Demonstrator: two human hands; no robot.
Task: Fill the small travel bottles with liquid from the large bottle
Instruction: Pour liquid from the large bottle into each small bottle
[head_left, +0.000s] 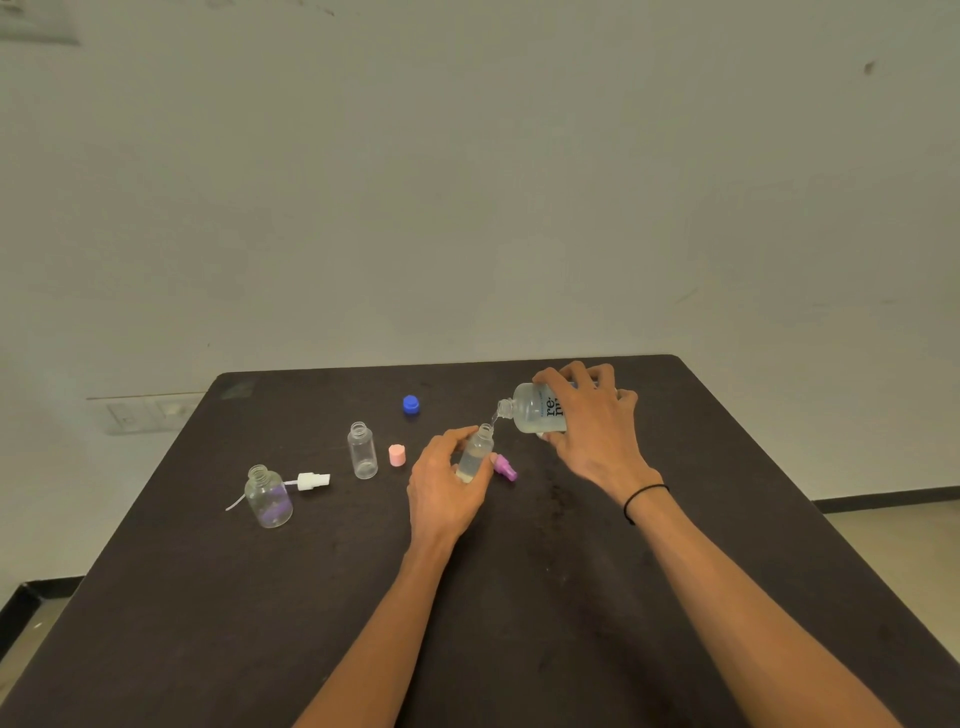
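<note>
My right hand (592, 421) grips the large clear bottle (535, 410), tipped on its side with its open neck pointing left. A thin stream runs from that neck into a small travel bottle (477, 454), which my left hand (447, 483) holds tilted on the dark table (467, 597). Some clear liquid sits in this small bottle. A second small bottle (362, 450) stands open and looks empty further left. A rounder small bottle (267, 496) with a purple tint at its base stands open at the far left.
Loose caps lie around: a blue cap (411, 405) at the back, a pink cap (397, 455) beside the second bottle, a purple spray top (505, 466) right of my left hand, and a white spray pump (310, 481) with its tube near the round bottle.
</note>
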